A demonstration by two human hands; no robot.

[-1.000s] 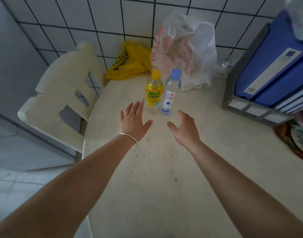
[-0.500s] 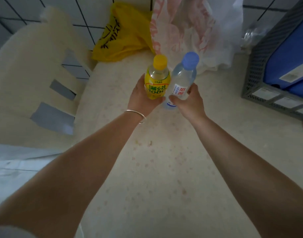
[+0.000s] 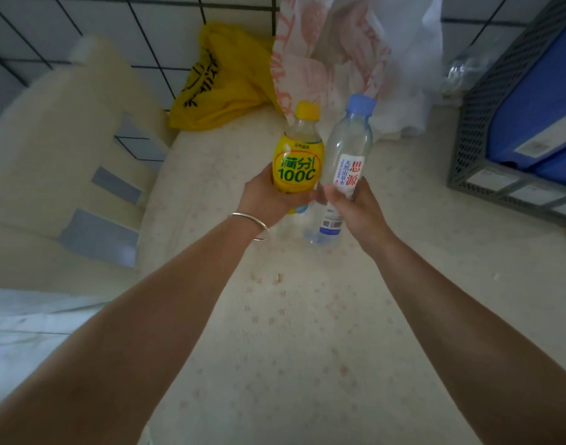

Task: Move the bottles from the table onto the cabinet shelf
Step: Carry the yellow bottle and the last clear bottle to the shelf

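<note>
- While both arms are reaching forward over the table (image 3: 307, 332), the left hand (image 3: 268, 195) is curling round the lower part of the yellow bottle (image 3: 298, 155); its fingers are wrapping behind the label, and a thin silver bangle (image 3: 250, 220) is sitting on the wrist
- The right hand (image 3: 358, 207) is gripping the clear bottle (image 3: 344, 165) about its middle; the thumb is lying across the front, beside the white label with red characters
- Both bottles are being held side by side above the tabletop, close together or just touching, though I cannot tell which; the yellow one, with its yellow cap, is standing nearly upright, while the clear one, with its pale blue cap, is leaning to the right at the top; its base is showing below the hand, off the table
- Behind the bottles, a yellow plastic bag (image 3: 223, 81) with black writing is lying at the back of the table against the tiled wall (image 3: 114, 24); just to its right a white bag (image 3: 355, 53) with pink print is standing crumpled
- At the right edge a grey mesh file rack (image 3: 471, 136) is sitting on the table, holding blue folders (image 3: 538, 101)
- To the left of the table a cream plastic chair (image 3: 60, 162) is standing, its slotted back facing the camera
</note>
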